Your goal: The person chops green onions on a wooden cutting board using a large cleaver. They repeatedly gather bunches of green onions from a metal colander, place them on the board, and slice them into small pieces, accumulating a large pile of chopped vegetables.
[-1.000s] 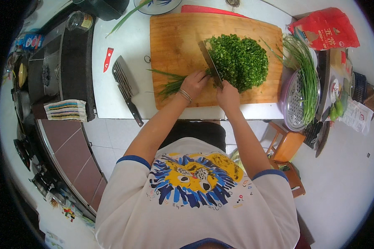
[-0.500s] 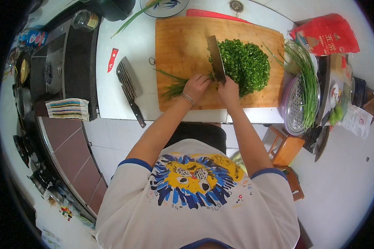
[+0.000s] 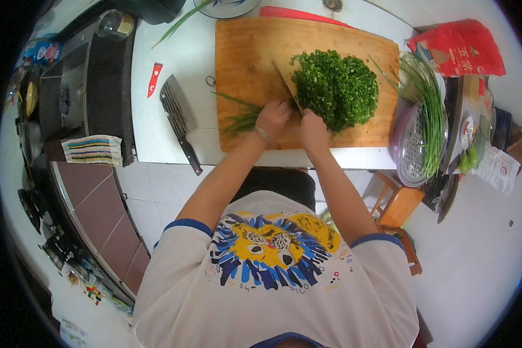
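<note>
My left hand (image 3: 274, 119) is closed over a bunch of chives (image 3: 241, 120), whose thin ends stick out to its left. Close beside it, my right hand (image 3: 315, 130) grips a kitchen knife (image 3: 286, 83). The blade points away from me and slants to the left, seen almost edge-on next to my left fingertips. What lies right under the blade is hidden. To the right of the knife a big heap of chopped chives (image 3: 337, 90) covers much of the wooden cutting board (image 3: 243, 49).
A second knife (image 3: 177, 119) with a slotted blade and a small red-handled knife (image 3: 154, 80) lie left of the board. At the right, whole chives (image 3: 428, 127) rest across a colander (image 3: 410, 153), below a red bag (image 3: 458, 49). A plate (image 3: 229, 7) stands behind.
The knife has turned from showing its broad side to nearly edge-on, and its tip has swung left. My left hand keeps its hold on the chives. The whole view has shifted slightly.
</note>
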The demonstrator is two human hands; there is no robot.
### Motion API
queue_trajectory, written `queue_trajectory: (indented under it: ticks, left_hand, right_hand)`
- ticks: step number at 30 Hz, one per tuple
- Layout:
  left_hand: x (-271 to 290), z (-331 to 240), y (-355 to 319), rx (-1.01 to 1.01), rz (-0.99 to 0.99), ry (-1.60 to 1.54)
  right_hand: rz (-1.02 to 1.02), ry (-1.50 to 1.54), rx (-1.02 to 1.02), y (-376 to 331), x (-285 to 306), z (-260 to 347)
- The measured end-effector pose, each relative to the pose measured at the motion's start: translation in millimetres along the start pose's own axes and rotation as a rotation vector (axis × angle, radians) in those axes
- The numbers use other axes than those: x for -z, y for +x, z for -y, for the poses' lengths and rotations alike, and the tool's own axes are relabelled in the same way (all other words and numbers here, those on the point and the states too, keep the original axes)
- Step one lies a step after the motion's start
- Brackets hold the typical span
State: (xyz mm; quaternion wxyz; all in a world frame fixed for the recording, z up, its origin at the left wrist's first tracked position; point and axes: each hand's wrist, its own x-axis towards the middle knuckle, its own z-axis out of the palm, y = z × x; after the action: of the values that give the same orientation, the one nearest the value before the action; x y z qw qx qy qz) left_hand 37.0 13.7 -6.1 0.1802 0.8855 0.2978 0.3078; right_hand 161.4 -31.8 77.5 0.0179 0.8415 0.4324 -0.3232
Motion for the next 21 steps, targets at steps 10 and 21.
queue_trajectory:
  ticks: [10, 21]
  left_hand:
    - [5, -3, 3, 0.014, -0.073, -0.070]
    - [8, -2, -5, 0.042, 0.009, -0.027]
  right_hand:
    - [-0.095, 0.139, 0.083, -7, 3, -21]
    - [0.025, 0.015, 0.025, -6, 1, 1]
